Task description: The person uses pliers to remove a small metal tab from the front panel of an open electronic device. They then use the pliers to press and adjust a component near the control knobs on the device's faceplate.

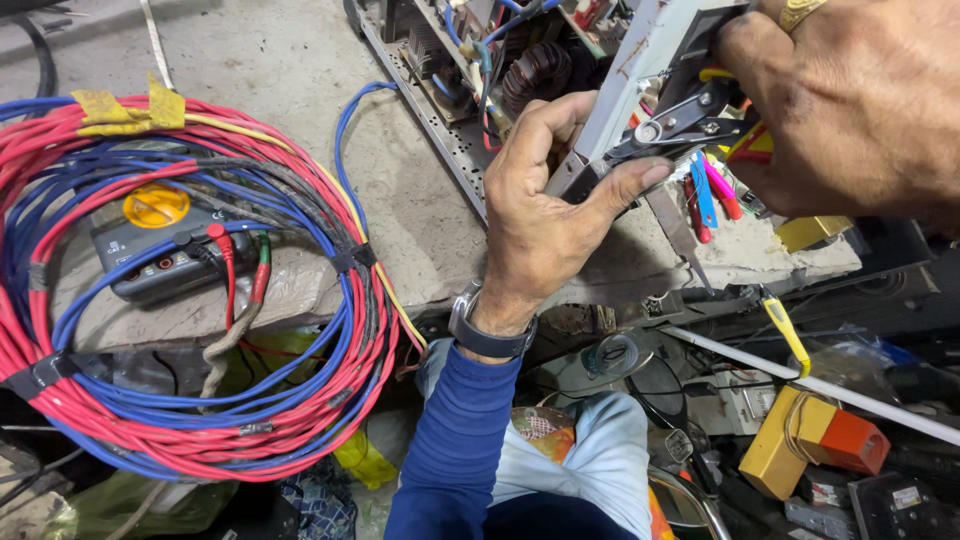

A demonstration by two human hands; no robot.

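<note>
My left hand (545,200), in a blue sleeve with a wristwatch, grips the edge of a grey metal panel (625,75) on an open electrical unit (470,70). My right hand (850,100), with a gold ring, holds black pliers (670,130) whose jaws close near the panel edge, beside my left thumb. Red, blue and pink insulated wire ends (710,195) hang just below the pliers. A copper-wound coil (540,70) and circuit parts show inside the unit.
A big coil of red and blue cable (190,400) lies at left around a grey multimeter (150,250) with a yellow dial. A yellow-handled screwdriver (787,335), a white rod (820,385) and yellow and orange boxes (820,445) sit among clutter at lower right.
</note>
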